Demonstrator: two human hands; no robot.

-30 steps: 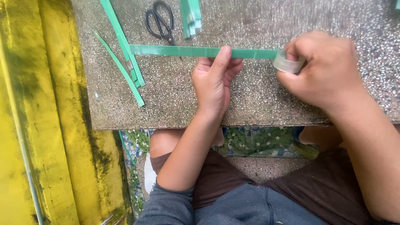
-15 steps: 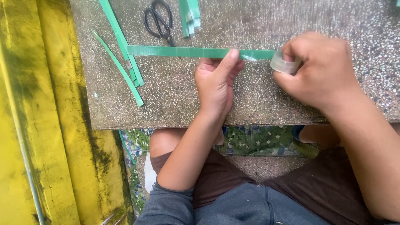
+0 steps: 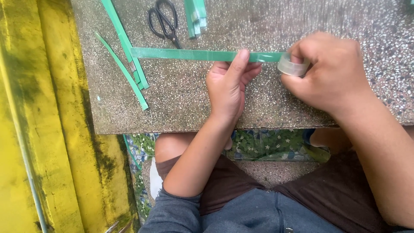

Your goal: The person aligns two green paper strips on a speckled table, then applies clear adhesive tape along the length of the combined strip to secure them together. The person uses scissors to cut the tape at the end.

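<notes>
The right hand [image 3: 330, 73] covers most of a clear tape roll [image 3: 293, 65] and the right end of a long green strip [image 3: 194, 55]. At the far edge, the scissors' handles [image 3: 161, 11] and a bundle of green strips [image 3: 195, 15] are cropped; a green scrap at far right [image 3: 411, 2] is possibly another strip.

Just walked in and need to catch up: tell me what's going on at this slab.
A person sits at a speckled stone slab, seen from above. The left hand presses a finger on a long green strip lying flat across the slab. The right hand holds a roll of clear tape at the strip's right end. Black scissors lie behind the strip, and other cut green strips lie to the left, with more at the top.
</notes>
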